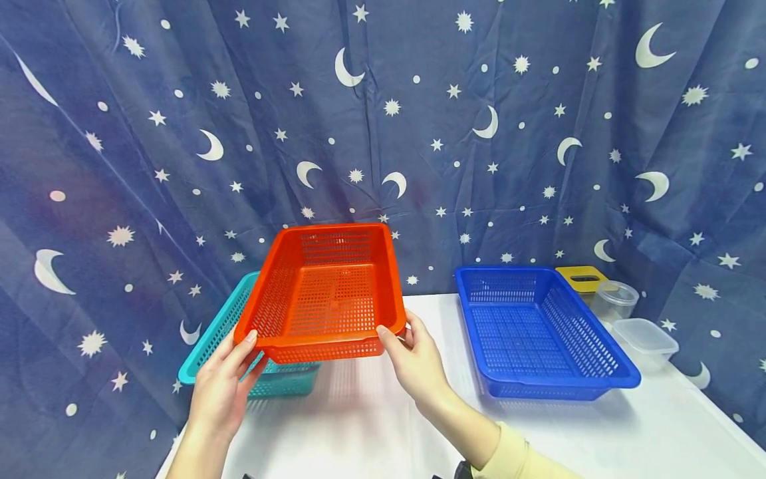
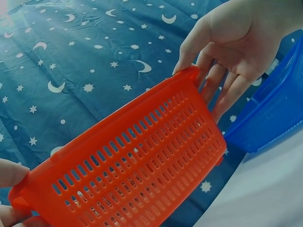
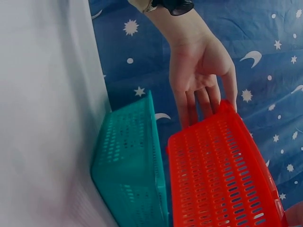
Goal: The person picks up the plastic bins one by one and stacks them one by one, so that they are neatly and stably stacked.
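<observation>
Both hands hold up a red-orange plastic basket (image 1: 335, 340) with slotted walls and a perforated floor; nothing lies in it. My left hand (image 1: 223, 386) pinches its near left corner, thumb over the rim and fingers underneath. At the near right corner, my right hand (image 1: 415, 359) grips the rim the same way. The basket is raised above the table, its open top tilted toward the head camera. Behind and below it on the left stands a teal basket (image 1: 281, 384), partly covered by the red one. In the right wrist view the teal basket (image 3: 128, 156) sits beside the red basket (image 3: 213, 170).
A blue basket (image 1: 538, 339) stands on the white table (image 1: 371, 426) at the right. Beyond it are a yellow item (image 1: 580, 276), a clear round container (image 1: 614, 299) and a clear rectangular container (image 1: 646, 339). A blue star-and-moon curtain (image 1: 419, 133) hangs behind the table.
</observation>
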Demonstrator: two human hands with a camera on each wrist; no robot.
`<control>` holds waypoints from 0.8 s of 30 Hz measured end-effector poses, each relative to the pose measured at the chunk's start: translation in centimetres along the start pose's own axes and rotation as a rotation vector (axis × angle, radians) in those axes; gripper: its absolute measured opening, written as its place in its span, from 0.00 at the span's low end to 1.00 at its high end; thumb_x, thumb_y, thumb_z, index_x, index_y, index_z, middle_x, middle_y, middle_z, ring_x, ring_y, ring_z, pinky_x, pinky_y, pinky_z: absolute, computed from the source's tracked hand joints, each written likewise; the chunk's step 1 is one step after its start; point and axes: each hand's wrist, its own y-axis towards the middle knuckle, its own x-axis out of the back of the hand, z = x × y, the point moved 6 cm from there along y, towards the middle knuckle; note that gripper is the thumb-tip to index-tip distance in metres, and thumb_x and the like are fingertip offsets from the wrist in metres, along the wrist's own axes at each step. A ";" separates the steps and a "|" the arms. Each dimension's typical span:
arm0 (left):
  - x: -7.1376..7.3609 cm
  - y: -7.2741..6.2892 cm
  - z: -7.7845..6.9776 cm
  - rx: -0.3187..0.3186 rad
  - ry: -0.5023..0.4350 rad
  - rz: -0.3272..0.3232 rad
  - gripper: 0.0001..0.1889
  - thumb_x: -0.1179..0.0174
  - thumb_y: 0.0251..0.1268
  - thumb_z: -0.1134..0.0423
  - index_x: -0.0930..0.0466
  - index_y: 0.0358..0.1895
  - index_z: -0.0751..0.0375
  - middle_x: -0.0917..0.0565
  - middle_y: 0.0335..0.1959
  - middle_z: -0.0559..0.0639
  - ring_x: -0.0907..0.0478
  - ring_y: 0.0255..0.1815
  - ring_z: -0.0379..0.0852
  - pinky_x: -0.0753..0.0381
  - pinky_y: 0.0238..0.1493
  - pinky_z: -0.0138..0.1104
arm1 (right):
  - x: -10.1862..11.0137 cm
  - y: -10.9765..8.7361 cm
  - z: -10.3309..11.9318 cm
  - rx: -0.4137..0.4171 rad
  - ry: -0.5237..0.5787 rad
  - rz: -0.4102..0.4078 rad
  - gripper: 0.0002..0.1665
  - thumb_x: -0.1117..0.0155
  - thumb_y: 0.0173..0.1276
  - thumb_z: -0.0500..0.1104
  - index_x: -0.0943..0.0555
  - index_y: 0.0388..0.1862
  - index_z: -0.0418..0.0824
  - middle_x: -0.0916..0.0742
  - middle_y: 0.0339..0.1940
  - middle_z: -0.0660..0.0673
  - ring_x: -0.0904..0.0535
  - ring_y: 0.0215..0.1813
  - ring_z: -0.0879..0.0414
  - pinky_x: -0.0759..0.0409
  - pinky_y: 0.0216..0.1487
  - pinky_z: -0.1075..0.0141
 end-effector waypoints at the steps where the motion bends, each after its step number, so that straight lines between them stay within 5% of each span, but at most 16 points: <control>1: 0.1 0.1 0.0 0.002 0.001 -0.001 0.31 0.39 0.77 0.58 0.37 0.78 0.58 0.21 0.62 0.45 0.21 0.57 0.41 0.21 0.61 0.34 | -0.1 0.1 0.0 0.000 0.002 0.002 0.38 0.34 0.75 0.48 0.36 0.77 0.36 0.15 0.61 0.38 0.17 0.61 0.44 0.31 0.69 0.40; 15: 1.9 0.5 -0.5 0.008 -0.006 0.001 0.30 0.40 0.78 0.58 0.36 0.78 0.56 0.20 0.61 0.44 0.22 0.57 0.42 0.20 0.59 0.35 | -1.9 0.5 -0.2 0.024 0.018 0.056 0.38 0.35 0.76 0.48 0.36 0.77 0.35 0.15 0.60 0.36 0.16 0.58 0.45 0.25 0.66 0.45; 24: 3.2 0.6 -0.7 -0.016 -0.074 -0.012 0.24 0.39 0.77 0.63 0.26 0.72 0.54 0.16 0.55 0.44 0.19 0.53 0.41 0.19 0.57 0.35 | -3.1 0.9 0.0 0.032 -0.005 0.078 0.38 0.36 0.76 0.49 0.36 0.78 0.36 0.15 0.61 0.39 0.17 0.60 0.45 0.24 0.65 0.46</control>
